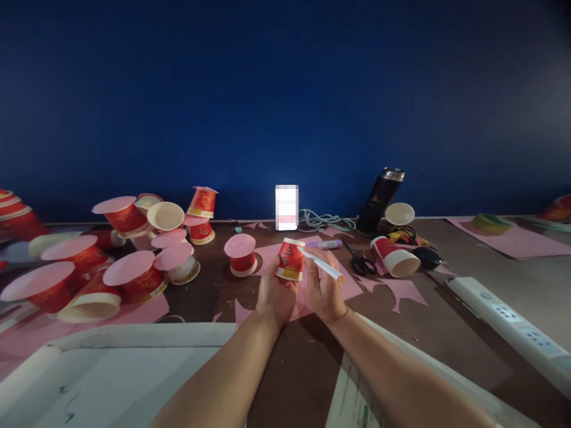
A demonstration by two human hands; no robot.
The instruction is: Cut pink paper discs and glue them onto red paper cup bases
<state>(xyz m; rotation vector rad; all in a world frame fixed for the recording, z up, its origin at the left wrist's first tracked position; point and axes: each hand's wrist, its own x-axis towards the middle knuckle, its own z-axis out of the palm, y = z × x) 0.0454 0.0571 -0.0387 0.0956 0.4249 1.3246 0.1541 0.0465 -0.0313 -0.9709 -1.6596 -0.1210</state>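
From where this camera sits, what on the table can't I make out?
In the head view:
Bright screen: contents, masked by coarse pixels.
Red cup in the left hand: far side, turned away.
White stick in the right hand: whether its tip touches the cup, too small.
Black flask: lettering, too small.
Power strip: near end, cut off by right edge.

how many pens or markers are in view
2: a slim white pen with an orange end in the right hand, and a purple tube-shaped marker lying just beyond that hand. Others may be hidden.
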